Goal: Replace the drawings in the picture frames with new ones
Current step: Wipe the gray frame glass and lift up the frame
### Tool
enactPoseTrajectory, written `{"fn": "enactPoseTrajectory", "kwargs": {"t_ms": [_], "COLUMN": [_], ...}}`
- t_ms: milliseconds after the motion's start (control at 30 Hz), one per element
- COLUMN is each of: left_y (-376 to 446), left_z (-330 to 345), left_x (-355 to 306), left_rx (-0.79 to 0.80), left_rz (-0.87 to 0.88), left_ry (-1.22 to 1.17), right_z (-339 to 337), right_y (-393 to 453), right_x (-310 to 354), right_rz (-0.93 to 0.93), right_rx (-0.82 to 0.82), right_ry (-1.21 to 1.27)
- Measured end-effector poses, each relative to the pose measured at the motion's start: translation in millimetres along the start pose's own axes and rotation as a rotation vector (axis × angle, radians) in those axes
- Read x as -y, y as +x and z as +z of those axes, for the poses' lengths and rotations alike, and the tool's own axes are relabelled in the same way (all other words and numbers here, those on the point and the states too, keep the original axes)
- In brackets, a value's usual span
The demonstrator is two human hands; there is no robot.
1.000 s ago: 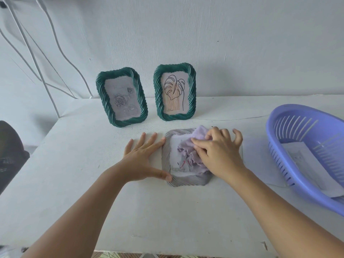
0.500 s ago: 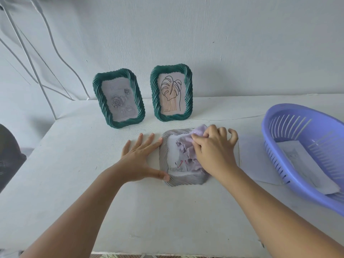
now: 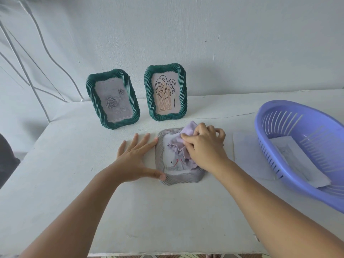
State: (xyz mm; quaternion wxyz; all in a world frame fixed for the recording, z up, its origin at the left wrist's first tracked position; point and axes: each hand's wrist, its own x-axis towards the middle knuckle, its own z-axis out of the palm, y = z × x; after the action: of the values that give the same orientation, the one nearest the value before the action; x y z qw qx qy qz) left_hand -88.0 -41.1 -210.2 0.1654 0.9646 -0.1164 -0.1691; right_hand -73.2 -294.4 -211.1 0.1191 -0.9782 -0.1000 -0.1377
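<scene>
Your left hand (image 3: 135, 161) lies flat, fingers spread, braced against the left side of the grey frame (image 3: 178, 178) lying mid-desk. Your right hand (image 3: 202, 149) bunches a lilac cloth (image 3: 178, 151) on its glass. Two green frames (image 3: 112, 98) stand at the desk's (image 3: 74, 183) back edge; paper, possibly drawings, lies in the blue basket (image 3: 297, 183) at the right edge.

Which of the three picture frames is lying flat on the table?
The grey frame under the hands lies flat; the two green frames stand upright by the wall.
</scene>
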Motion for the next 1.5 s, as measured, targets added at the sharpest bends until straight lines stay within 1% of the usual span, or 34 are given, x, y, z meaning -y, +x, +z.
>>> {"fn": "enactPoseTrajectory", "kwargs": {"t_ms": [133, 200, 233, 300, 367, 467, 533, 633, 700, 767, 867, 967, 1067, 1134, 1200, 1300, 1400, 1500], "left_y": [-1, 0, 0, 0, 1, 0, -1, 0, 0, 0, 0, 1, 1, 1, 1, 1, 0, 0], "left_z": [-1, -1, 0, 0, 0, -1, -1, 0, -1, 0, -1, -1, 0, 0, 0, 0, 0, -2], "left_x": [-1, 0, 0, 1, 0, 0, -1, 0, 0, 0, 0, 0, 1, 1, 1, 1, 0, 0], "left_rx": [0.002, 0.001, -0.001, -0.002, 0.003, 0.007, 0.008, 0.001, 0.001, 0.005, 0.013, 0.011, 0.008, 0.008, 0.009, 0.006, 0.009, 0.022], "left_rz": [-0.002, 0.0, 0.0, 0.0, -0.002, -0.002, -0.002, 0.003, 0.002, 0.003, 0.004, 0.008, 0.006, 0.004, 0.004, 0.001, 0.001, 0.008], "left_ry": [-0.009, -0.014, -0.013, -0.01, -0.01, -0.014, -0.008, -0.013, -0.015, -0.013, -0.014, -0.014, -0.014, -0.013, -0.009, -0.005, -0.004, 0.003], "right_z": [-3, -10, -11, -11, -10, -10, -13, -18, -17, -15, -16, -25, -28, -25, -20, -17, -27, -35], "right_y": [-24, -32, -31, -21, -10, -12, -22, -27, -20, -11, -8, -17, -18, -13, -8, -13, -21, -18], "right_x": [-6, -17, -20, -18, -6, 9, 4, -15, -16, -7, 4, -12, -27, -21, -5, 7, -11, -28], "right_rz": [-0.168, -0.214, -0.201, -0.118, -0.067, -0.178, -0.248, -0.247, -0.188, -0.141, -0.23, -0.305, -0.246, -0.192, -0.183, -0.269, -0.331, -0.292], "right_rx": [0.103, 0.134, 0.117, 0.078, 0.085, 0.212, 0.266, 0.249, 0.178, 0.157, 0.254, 0.349, 0.324, 0.255, 0.231, 0.309, 0.366, 0.347], "right_ry": [0.099, 0.108, 0.087, 0.046, 0.032, 0.081, 0.136, 0.151, 0.089, 0.072, 0.108, 0.147, 0.129, 0.077, 0.07, 0.14, 0.138, 0.109]}}
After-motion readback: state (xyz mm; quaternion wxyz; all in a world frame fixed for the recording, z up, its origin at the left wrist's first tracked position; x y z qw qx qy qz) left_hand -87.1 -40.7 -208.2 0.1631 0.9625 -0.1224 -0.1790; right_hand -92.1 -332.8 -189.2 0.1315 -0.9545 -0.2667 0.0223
